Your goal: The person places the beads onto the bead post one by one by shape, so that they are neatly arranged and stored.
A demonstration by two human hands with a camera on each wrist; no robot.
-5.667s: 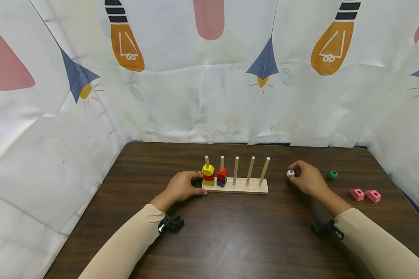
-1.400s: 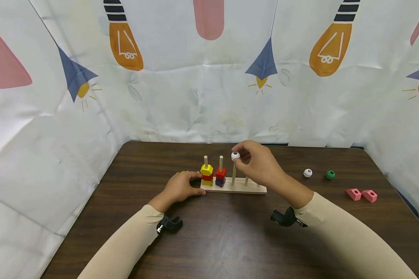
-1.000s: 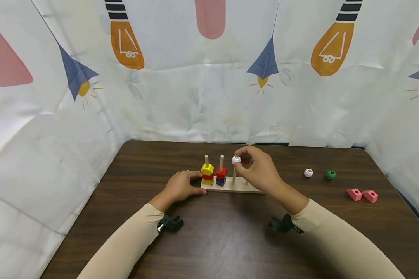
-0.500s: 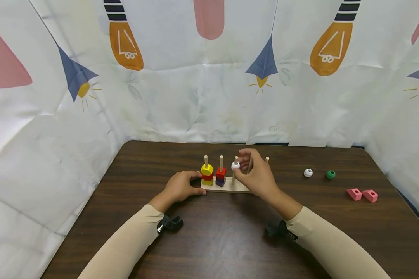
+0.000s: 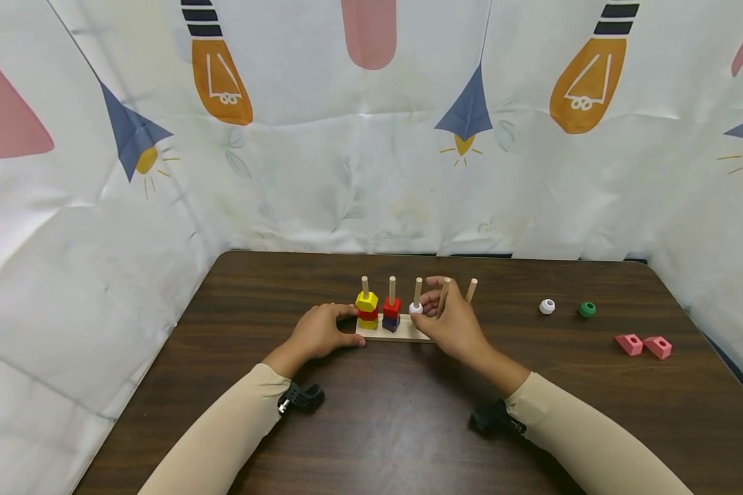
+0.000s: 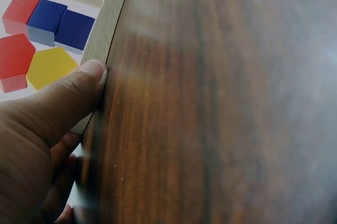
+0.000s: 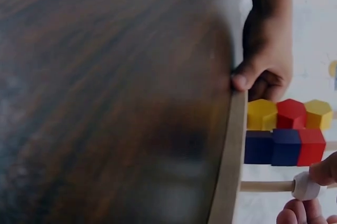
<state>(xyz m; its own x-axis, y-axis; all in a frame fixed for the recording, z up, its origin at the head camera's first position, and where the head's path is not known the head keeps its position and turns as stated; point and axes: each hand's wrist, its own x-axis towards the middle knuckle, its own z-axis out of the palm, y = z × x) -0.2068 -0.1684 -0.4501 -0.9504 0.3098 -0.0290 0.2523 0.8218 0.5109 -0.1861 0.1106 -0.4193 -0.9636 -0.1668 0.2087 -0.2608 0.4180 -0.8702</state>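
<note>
My left hand (image 5: 325, 331) grips the left end of a wooden peg board (image 5: 408, 333), its thumb (image 6: 84, 84) lying on the front edge. On the first peg are stacked a yellow, a red and another yellow many-sided block (image 7: 318, 114). Two blue cubes (image 7: 286, 147) with a red cube (image 5: 392, 306) on top fill much of the second peg. My right hand (image 5: 461, 331) pinches a white bead (image 7: 305, 187) threaded partway down the third peg (image 5: 417, 289), above the base. Behind and around that hand stand the fourth peg (image 5: 444, 297) and fifth peg (image 5: 471, 290), both bare.
To the right on the dark wooden table (image 5: 396, 440) lie another white bead (image 5: 547, 306) and a green bead (image 5: 587, 309). Nearer the right edge are two pink wedge-shaped blocks (image 5: 658, 347). A printed cloth (image 5: 371, 185) hangs behind the table.
The right hand has carried a white bead from the table's right to the third peg, set it over the tip and slid it downward. The left hand has stayed on the board's end.
</note>
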